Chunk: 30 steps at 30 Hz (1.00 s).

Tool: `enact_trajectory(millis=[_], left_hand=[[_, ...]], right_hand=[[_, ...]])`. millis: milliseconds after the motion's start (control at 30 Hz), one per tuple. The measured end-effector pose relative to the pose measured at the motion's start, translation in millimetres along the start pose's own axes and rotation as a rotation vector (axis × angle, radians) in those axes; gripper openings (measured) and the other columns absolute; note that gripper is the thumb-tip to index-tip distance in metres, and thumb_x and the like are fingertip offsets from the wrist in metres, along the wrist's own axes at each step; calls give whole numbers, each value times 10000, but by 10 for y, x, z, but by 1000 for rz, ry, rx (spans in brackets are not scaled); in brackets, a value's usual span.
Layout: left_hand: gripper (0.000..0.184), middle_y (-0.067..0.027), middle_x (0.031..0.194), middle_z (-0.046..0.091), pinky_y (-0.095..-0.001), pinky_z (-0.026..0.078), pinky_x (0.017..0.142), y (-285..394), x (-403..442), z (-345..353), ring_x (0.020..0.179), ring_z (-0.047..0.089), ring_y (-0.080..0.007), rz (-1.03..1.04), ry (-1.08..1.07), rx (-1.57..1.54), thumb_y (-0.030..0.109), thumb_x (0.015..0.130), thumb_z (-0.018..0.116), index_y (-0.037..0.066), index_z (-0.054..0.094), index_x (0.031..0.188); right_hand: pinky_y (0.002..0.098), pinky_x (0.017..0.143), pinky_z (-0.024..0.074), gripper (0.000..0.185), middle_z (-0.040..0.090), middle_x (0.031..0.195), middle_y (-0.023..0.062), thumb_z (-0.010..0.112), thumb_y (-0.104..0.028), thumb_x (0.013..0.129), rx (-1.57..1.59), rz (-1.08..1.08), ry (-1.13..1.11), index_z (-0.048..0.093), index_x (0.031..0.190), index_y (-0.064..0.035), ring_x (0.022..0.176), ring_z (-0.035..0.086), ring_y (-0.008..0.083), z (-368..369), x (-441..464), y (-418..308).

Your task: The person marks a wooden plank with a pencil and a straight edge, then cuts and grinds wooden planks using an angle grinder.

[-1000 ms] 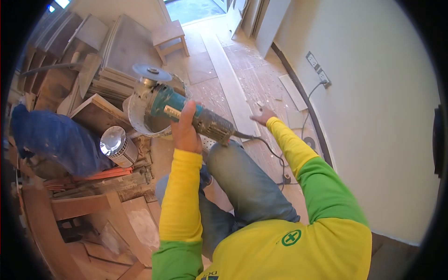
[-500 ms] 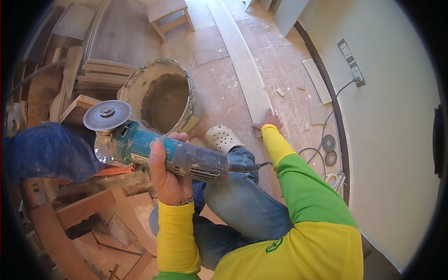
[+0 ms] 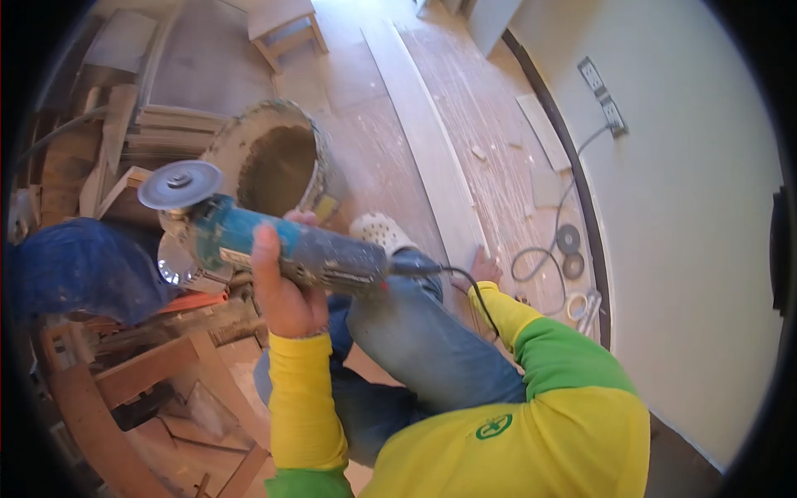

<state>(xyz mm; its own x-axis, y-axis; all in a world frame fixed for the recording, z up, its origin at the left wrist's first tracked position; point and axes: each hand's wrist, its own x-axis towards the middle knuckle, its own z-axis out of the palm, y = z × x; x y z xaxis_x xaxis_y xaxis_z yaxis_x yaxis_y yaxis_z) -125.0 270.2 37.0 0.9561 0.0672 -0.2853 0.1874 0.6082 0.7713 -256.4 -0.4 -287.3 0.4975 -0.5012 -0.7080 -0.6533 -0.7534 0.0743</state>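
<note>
My left hand (image 3: 286,290) is wrapped round the body of a teal and dark grey angle grinder (image 3: 290,249), held up in front of me. Its disc (image 3: 180,184) faces upward at the left, and a shiny guard shows below it. Low on the right, my right hand (image 3: 481,270) grips the near end of a long pale board (image 3: 423,124) lying along the floor; the fingertips are partly hidden. From the grinder's rear, a black cord (image 3: 473,286) loops down over my right forearm.
A dusty bucket (image 3: 322,166) stands behind the grinder. Blue plastic (image 3: 83,270) and wood frames (image 3: 149,369) lie left. Stacked panels (image 3: 207,66) and a stool (image 3: 282,25) are farther back. Along the right wall are dark discs (image 3: 569,239), a tape roll (image 3: 577,307) and an outlet (image 3: 612,116).
My right hand has drawn back toward me, and the board has slid with it, so its far end now shows. The grinder stays raised in my left hand; its cord hangs differently.
</note>
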Motion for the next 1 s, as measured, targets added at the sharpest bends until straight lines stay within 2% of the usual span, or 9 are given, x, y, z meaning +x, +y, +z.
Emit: enact_trajectory(millis=[233, 400, 500, 533, 667, 800, 867, 933, 1000], left_hand=[[533, -186, 1166, 655, -489, 516, 1005, 95, -55, -54, 1149, 615, -339, -36, -17, -4, 442, 950, 639, -31, 565, 1184], [591, -199, 1187, 649, -543, 488, 1047, 99, -71, -59, 1203, 587, -369, -149, -71, -79, 459, 926, 660, -41, 547, 1220], [625, -202, 1192, 647, -562, 468, 1067, 85, -53, -62, 1219, 574, -380, -144, -28, -64, 462, 909, 682, -47, 534, 1238], [636, -203, 1196, 645, -571, 455, 1080, 77, -46, -72, 1226, 569, -384, -158, -25, -76, 462, 900, 693, -48, 529, 1243], [636, -203, 1199, 646, -574, 433, 1101, 39, -55, -35, 1228, 569, -386, -181, -59, -54, 449, 895, 703, -52, 526, 1246], [602, -208, 1194, 647, -565, 441, 1096, -5, -7, 3, 1202, 586, -377, -241, -83, -70, 437, 907, 694, -60, 551, 1215], [591, -210, 1192, 647, -553, 451, 1089, -56, -6, 22, 1193, 592, -374, -264, -98, -66, 433, 910, 692, -62, 560, 1203], [598, -225, 1196, 646, -514, 475, 1071, -129, -27, 61, 1168, 609, -364, -286, -117, -13, 439, 914, 686, -68, 571, 1211], [612, -234, 1199, 646, -496, 486, 1058, -210, -104, 170, 1154, 617, -357, -277, -122, 17, 444, 913, 685, -71, 571, 1223]], right_hand=[[503, 1039, 456, 1300, 573, 1379, 224, 797, -617, 705, 65, 130, -160, -19, 1615, -173, 1237, 599, 364, 1088, -262, 1495], [452, 981, 509, 711, 652, 1263, 240, 677, -485, 855, 322, 148, 13, 509, 1429, -101, 1140, 648, 397, 908, -324, 2106], [434, 1019, 491, 491, 678, 1217, 217, 641, -347, 885, 471, 282, 10, 621, 1311, -104, 1168, 643, 356, 860, -314, 2535], [404, 1016, 499, 467, 688, 1189, 215, 662, -216, 823, 404, 174, 36, 651, 1278, -108, 1135, 660, 338, 901, -345, 2618], [441, 1084, 444, 613, 603, 1349, 208, 736, -148, 709, 327, -694, 138, 632, 1312, -111, 1248, 570, 377, 928, -857, 2223], [452, 1105, 414, 622, 557, 1412, 201, 692, -359, 831, 350, -878, 3, 560, 1392, -125, 1289, 529, 395, 1567, -933, 1849], [463, 1058, 448, 575, 623, 1295, 244, 559, -499, 930, 178, -566, -605, 587, 1354, -112, 1188, 602, 405, 1648, -981, 1835], [484, 944, 510, 547, 688, 1142, 246, 454, -532, 985, 476, -677, -238, 648, 1260, -101, 1057, 664, 414, 2279, -1064, 2437], [497, 809, 546, 506, 728, 1023, 192, 452, -505, 1000, 142, -435, -568, 671, 1228, -110, 914, 701, 383, 1409, -1244, 2902]])
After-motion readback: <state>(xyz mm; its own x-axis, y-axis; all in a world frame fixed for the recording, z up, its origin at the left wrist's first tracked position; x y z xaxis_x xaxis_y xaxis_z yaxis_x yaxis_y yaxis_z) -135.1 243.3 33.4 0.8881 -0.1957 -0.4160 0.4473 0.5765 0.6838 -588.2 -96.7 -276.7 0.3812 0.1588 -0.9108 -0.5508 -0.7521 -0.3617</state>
